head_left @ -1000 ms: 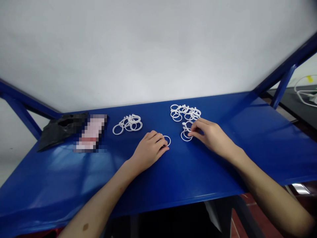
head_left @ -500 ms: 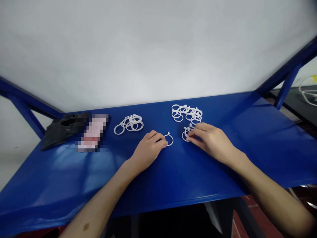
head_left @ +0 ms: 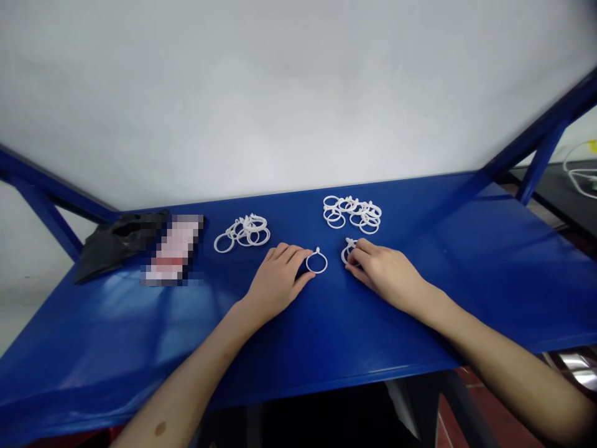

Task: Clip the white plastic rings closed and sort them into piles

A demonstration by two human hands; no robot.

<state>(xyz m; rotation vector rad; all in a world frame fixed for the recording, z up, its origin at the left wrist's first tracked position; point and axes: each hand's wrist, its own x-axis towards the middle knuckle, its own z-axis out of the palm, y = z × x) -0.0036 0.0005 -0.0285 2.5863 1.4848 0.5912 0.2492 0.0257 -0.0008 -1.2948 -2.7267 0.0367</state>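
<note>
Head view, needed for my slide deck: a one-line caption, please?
Left hand touches one white ring, right hand covers other rings, on a blue table.

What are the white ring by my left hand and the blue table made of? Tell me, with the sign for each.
White ring at the left hand: probably moulded plastic, since it is thin, opaque and evenly white, with a small nub on top. Table: likely painted sheet metal, judging by its smooth, glossy blue surface with soft reflections, though a laminate cannot be ruled out.
</note>
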